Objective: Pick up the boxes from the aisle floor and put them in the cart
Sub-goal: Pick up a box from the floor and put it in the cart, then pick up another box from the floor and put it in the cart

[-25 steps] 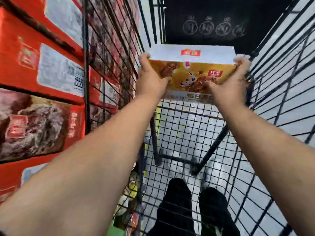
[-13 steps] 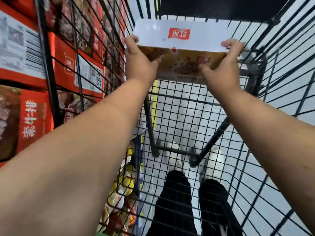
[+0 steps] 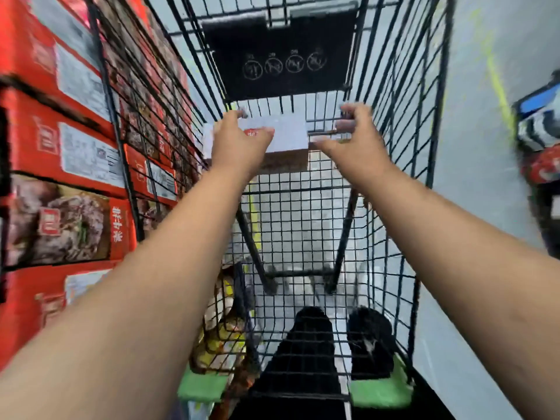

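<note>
A flat box (image 3: 285, 137) with a white top, a red logo and a brown side sits low at the far end of the black wire cart (image 3: 397, 153). My left hand (image 3: 239, 144) lies over the box's left part, its fingers hooked on the far edge and its thumb across the top. My right hand (image 3: 354, 140) hovers just past the box's right end, fingers spread and curved, with cart wire showing between it and the box. The picture is blurred by motion.
Red cartons (image 3: 75, 153) are stacked high along the left, close against the cart's side. Yellow packets (image 3: 221, 328) lie low by the cart's near left corner. A black flap (image 3: 278, 56) closes the cart's far end. Goods (image 3: 542, 140) stand at the right across grey floor.
Both hands moved the box down and forward into the cart's far end. The right hand has come off the box's right end; the left hand stays on it.
</note>
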Demonstrator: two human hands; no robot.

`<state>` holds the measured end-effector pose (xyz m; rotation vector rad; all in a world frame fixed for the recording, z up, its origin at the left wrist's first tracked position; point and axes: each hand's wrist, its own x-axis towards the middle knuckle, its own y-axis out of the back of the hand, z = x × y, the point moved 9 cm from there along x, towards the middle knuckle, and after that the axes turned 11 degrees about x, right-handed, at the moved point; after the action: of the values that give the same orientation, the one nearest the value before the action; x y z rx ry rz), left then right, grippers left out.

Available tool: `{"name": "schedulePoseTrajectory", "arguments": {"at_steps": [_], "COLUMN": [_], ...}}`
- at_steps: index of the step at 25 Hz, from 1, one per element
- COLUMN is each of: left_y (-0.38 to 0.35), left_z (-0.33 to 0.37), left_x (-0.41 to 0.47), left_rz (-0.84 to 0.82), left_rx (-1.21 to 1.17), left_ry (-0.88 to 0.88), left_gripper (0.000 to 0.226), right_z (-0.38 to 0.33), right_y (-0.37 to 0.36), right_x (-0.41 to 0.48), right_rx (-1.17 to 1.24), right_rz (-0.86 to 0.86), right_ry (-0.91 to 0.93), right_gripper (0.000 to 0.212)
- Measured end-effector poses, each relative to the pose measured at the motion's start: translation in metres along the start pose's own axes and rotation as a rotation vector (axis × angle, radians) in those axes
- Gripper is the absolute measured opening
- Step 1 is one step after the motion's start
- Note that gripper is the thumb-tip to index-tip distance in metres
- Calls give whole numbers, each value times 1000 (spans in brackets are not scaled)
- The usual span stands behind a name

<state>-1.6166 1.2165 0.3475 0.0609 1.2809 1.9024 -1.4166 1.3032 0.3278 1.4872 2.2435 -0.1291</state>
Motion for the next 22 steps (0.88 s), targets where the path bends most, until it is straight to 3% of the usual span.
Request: {"name": "schedulePoseTrajectory", "arguments": {"at_steps": [4,10,16,22], "left_y": [13,-9,-91,-201], "left_z": [95,234,335,412], "left_x": [-76,-225,-405,-622], "left_rz": [-50,-221,-405,-683], "left_rx": [-92,-200,-157,-149], "left_ry": [-237,-533,-745,-965], "left_gripper": [57,48,44,28], "right_z": [-54,-73,-35,41], "right_y": [73,226,389,541], "right_x": [-69,-182,-336,-509], "right_rx": [187,389,471,526], "right_rz": [144,390,546,837], "right_ry": [119,200,250,230], "right_gripper": [56,54,52,52]}}
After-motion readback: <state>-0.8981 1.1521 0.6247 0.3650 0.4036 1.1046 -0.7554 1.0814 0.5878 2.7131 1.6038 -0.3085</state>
